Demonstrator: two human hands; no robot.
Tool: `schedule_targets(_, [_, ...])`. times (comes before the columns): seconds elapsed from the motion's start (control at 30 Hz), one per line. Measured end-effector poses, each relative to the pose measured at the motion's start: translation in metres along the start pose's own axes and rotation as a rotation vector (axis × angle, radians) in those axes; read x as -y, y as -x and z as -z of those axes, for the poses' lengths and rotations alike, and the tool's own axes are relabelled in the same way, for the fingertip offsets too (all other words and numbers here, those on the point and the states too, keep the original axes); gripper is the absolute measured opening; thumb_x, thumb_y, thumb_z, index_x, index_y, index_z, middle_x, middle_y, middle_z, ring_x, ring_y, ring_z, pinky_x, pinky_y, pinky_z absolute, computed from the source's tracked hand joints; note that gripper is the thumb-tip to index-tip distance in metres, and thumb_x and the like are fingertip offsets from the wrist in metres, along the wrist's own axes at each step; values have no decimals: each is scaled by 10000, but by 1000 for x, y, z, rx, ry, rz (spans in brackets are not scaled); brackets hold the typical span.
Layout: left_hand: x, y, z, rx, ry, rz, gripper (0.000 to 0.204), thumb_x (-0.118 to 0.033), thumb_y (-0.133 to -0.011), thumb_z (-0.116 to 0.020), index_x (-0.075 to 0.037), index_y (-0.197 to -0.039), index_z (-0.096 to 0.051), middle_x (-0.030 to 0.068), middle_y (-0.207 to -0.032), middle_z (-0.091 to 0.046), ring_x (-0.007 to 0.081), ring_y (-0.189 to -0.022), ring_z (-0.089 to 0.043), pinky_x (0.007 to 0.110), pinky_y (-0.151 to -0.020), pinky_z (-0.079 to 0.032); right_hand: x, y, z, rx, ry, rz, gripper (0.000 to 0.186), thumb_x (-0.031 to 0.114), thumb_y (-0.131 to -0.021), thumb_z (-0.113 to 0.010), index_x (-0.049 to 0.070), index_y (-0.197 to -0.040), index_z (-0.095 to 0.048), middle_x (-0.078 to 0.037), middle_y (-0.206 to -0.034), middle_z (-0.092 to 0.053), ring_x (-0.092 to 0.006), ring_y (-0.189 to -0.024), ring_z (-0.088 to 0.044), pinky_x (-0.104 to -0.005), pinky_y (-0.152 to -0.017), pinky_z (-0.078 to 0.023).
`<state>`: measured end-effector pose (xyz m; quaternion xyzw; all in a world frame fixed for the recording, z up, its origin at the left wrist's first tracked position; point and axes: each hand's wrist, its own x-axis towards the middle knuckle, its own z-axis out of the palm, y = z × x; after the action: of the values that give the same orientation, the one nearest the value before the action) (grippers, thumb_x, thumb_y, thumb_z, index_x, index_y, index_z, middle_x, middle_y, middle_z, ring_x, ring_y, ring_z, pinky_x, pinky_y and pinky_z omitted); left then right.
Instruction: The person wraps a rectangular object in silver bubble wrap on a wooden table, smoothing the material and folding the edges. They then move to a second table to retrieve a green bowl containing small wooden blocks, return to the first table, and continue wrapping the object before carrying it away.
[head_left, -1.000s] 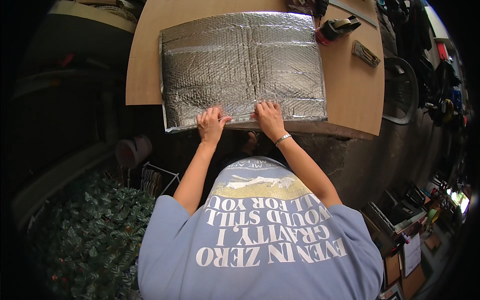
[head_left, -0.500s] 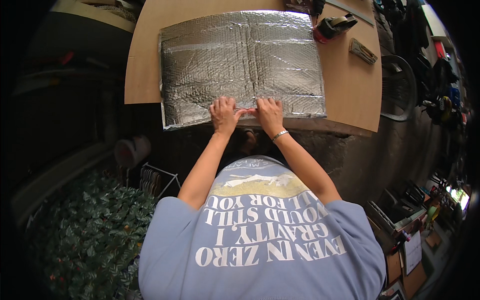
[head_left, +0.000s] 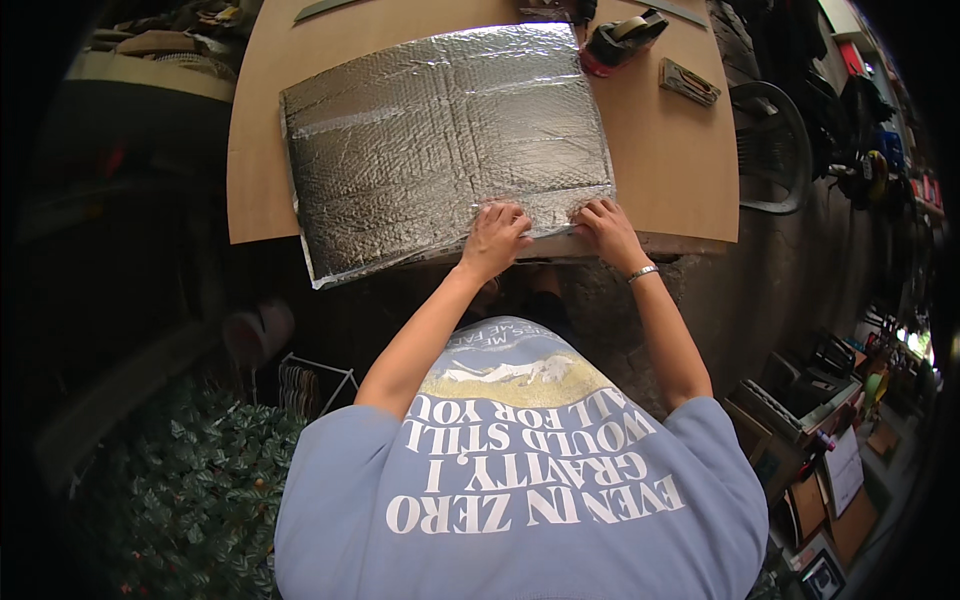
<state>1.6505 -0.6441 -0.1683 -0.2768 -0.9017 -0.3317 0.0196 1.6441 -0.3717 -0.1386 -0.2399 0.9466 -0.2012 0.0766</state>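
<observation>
1. The silver bubble-foil insulation sheet [head_left: 440, 150] lies flat on the wooden tabletop [head_left: 670, 170]; its near-left corner overhangs the table's front edge, while bare wood shows to its left and right.
2. A tape dispenser [head_left: 620, 40] and a small flat tool [head_left: 688, 82] sit near the far right edge, well apart from the hands.
3. The left hand [head_left: 495, 238] and right hand [head_left: 605, 225] rest on the sheet's near edge, just beside each other.
4. Both hands' fingers are curled down, pressing onto the foil edge; whether they pinch it I cannot tell.
5. Both forearms reach forward, with a bracelet [head_left: 642, 272] on the right wrist.
</observation>
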Motion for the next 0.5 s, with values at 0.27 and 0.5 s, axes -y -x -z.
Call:
schedule_targets(0.27, [-4,-29,-15,94,-60,63,259,-268,-773,-781,-90,-852,-610,72,-1044,-581,301,-1044,-526,458,-893,-419,-25,-4,-14,-118,-62,-95,208,283,-869,-681,94,-833,-601,-49,-822,-623,-285,-859,-591,-411,-820,-462])
schedule_targets(0.5, [0,-24,-23,2,-6,189,362,-344,-747,-795,-91,-927,-609,101,-1047,-571,319,-1020,-535,450,-877,-436,-46,11,-10,-325,81,-356,408,494,-783,-709,112,-753,-568,-39,-767,-582,-262,-790,-557,-403,-744,-409])
